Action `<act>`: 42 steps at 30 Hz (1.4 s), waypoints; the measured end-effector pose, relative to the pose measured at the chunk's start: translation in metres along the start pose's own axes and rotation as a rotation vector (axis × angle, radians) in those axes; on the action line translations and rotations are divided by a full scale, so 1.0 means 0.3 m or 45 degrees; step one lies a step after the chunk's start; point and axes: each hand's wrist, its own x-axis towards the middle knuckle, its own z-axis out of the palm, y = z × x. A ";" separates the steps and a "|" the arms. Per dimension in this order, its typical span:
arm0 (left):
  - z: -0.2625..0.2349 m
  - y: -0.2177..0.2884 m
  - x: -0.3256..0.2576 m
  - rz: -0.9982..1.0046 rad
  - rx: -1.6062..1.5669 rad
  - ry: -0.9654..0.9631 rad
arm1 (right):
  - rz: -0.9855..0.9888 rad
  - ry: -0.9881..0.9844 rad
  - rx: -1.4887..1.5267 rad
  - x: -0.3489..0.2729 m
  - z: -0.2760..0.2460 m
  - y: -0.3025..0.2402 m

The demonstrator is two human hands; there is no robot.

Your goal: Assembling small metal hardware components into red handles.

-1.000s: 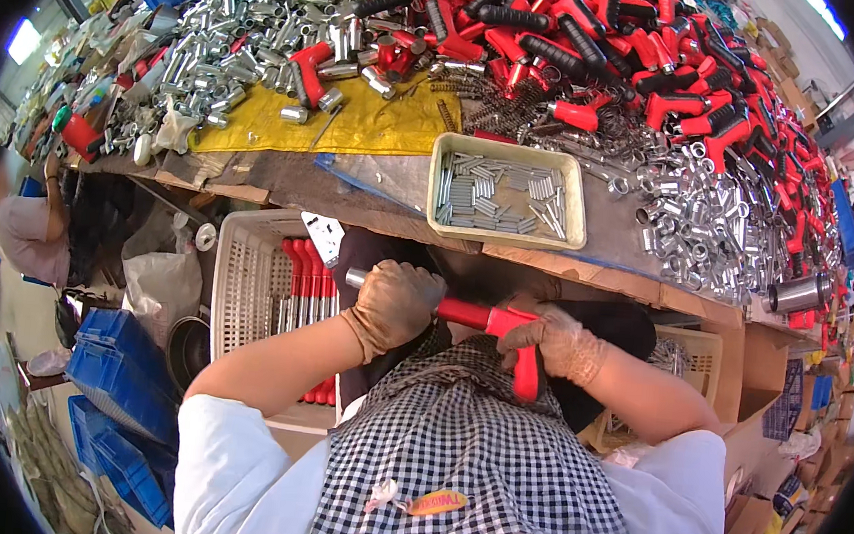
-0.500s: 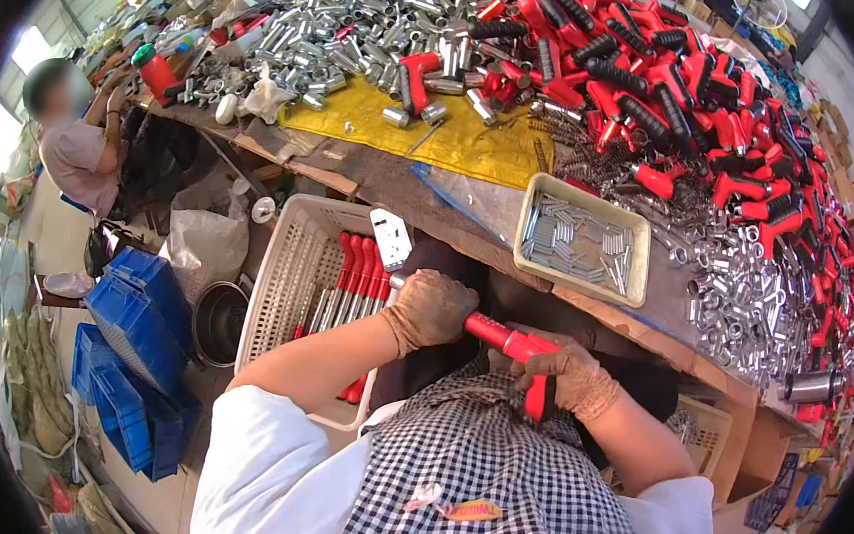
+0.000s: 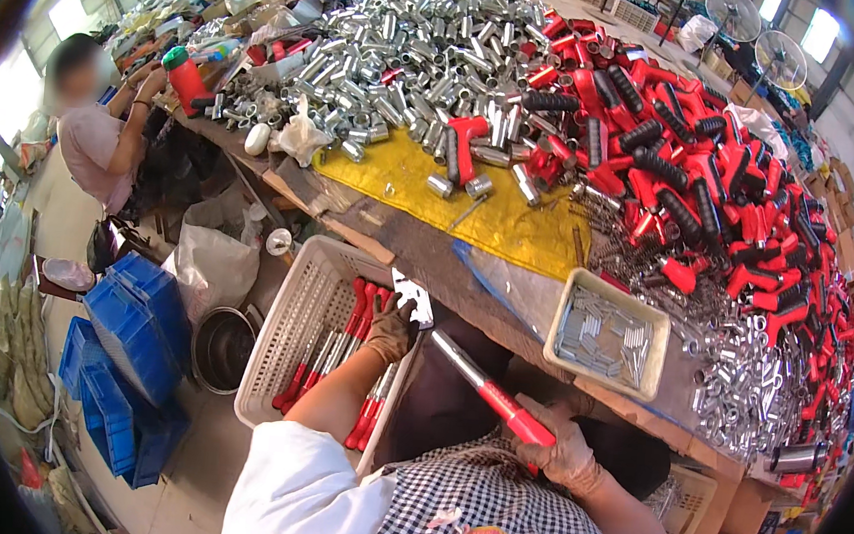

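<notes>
A red-handled tool with a chrome tube shaft [image 3: 497, 398] lies slantwise above my lap, its metal end pointing up and left. My right hand [image 3: 563, 448], in a dirty glove, is wrapped round its red handle. At the right rim of the white basket, my gloved left hand [image 3: 390, 332] has its fingertips bent onto a small white sheet with dark marks [image 3: 411, 294]; the exact pinch is partly hidden. Similar red-handled tools [image 3: 347, 326] lie side by side in the white plastic basket [image 3: 275, 355] under my left forearm.
On the workbench, chrome sockets [image 3: 404, 54] and red pistol-shaped parts [image 3: 691, 167] are heaped beyond a yellow cloth [image 3: 520, 229]. A cream tray [image 3: 650, 387] holds metal pins. Blue crates [image 3: 137, 324] and a metal pot [image 3: 224, 349] stand left; another person [image 3: 100, 146] sits beyond.
My left hand has let go of the tool's shaft and moved left to the white sheet. The tool now tilts with its chrome shaft exposed, still in my right hand. The view has shifted.
</notes>
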 end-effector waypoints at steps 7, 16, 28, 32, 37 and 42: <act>0.007 -0.060 0.122 -0.351 0.265 -0.262 | -0.147 0.006 -0.622 0.063 0.006 -0.118; -0.362 0.138 -0.045 -1.137 -2.300 0.061 | -0.198 -0.101 -0.858 0.138 0.064 -0.194; -0.860 0.563 -0.067 0.066 -2.442 -0.044 | -0.773 -0.147 -0.978 0.107 -0.016 -0.220; -0.815 0.607 -0.045 0.494 -2.107 -0.924 | -0.659 0.547 -1.446 -0.060 -0.281 -0.215; -0.811 0.743 -0.068 0.345 -1.921 -1.335 | 0.268 1.364 -1.467 -0.217 -0.557 -0.141; -0.847 0.734 -0.073 0.508 -1.823 -1.471 | 0.298 1.495 -1.319 -0.272 -0.611 -0.134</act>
